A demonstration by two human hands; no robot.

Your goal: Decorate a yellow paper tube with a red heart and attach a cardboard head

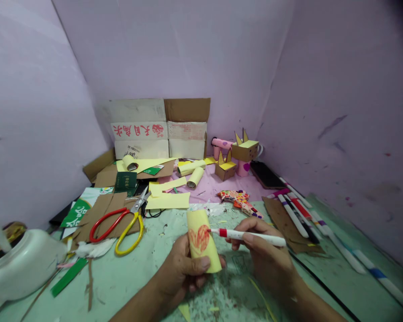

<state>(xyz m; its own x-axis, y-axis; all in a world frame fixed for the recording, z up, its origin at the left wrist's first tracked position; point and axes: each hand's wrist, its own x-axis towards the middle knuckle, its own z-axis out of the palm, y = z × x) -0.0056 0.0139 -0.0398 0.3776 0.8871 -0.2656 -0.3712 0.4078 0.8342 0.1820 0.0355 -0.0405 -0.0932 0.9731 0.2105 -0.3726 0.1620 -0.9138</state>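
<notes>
My left hand (183,264) is closed round the lower part of a yellow paper-covered tube (198,222), thumb across its front. On the tube's face is a red heart (200,238), filled in with uneven strokes. A red marker (255,237) with a white barrel lies in the pinch of my right hand (265,252). Its tip points left and meets, or almost meets, the heart's right edge. To the left of my hands lie scissors (134,213) with one red and one yellow handle, blades apart.
Several markers (293,216) lie at the right on brown cardboard (278,219), beside a phone (267,174). Behind are yellow paper strips (168,201), a yellow tube (195,177), small cardboard figures (225,170) and a folded carton (141,134). A white pot-like vessel (30,264) stands at left.
</notes>
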